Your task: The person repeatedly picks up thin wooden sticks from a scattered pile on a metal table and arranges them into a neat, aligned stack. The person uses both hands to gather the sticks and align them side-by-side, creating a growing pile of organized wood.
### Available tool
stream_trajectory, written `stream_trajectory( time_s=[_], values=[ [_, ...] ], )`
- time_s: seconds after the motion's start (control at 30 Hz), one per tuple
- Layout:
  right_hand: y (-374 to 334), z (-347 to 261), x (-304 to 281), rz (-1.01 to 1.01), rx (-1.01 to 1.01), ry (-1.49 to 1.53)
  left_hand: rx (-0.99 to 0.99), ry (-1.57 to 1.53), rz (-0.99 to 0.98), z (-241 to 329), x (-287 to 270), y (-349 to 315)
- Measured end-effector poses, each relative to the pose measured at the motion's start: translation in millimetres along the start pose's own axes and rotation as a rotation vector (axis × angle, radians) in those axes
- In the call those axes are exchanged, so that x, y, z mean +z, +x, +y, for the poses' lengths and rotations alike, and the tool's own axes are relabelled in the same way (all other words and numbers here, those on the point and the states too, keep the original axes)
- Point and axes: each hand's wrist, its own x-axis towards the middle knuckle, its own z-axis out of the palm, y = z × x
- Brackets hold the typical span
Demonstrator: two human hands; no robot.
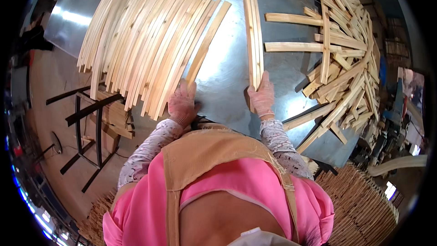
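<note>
Upper centre, wooden strips (251,36): long axis near vertical, far ends toward top edge, tipped slightly left.
Right hand (262,95): clamped on their near ends.
Strip row (145,41), upper left: slanting lower left to upper right.
Left hand (183,103): apart from the right, touching near ends of the row; grip cannot be told.
Strip pile (343,80), right: mixed angles.

A slim set of wooden slats (253,32) lies lengthwise on the sheet-metal desk (227,64), its near end gripped by the right hand (262,94). Left of the set spreads a side-by-side row of pale slats (145,36); the left hand (183,104) touches near ends at the row's edge closest to the set. Right of the set lies a jumbled slat heap (355,64).
</note>
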Motion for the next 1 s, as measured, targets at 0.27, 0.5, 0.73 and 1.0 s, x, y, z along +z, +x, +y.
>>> stream_trajectory(
  time_s=[0.27, 0.5, 0.73, 1.0],
  values=[
    [3.9, 1.4, -4.9, -0.010, -0.012, 0.119, -0.136, -0.429, 0.048, 23.4, -42.0, 23.3],
    [-74.9, -105.8, 89.2, 0.120, -0.395, 0.413, 0.214, -1.038, 0.398, 19.7, -79.7, -21.3],
    [-37.9, -83.4, 40.0, -0.537, -0.424, 0.288, 0.367, -0.790, 0.385, 137.3, -179.7, 109.5],
    [-33.6, 89.8, -60.9, -0.060, -0.037, 0.512, 0.731, -1.114, 0.393, 449.3, -359.5, 257.1]
  ],
)
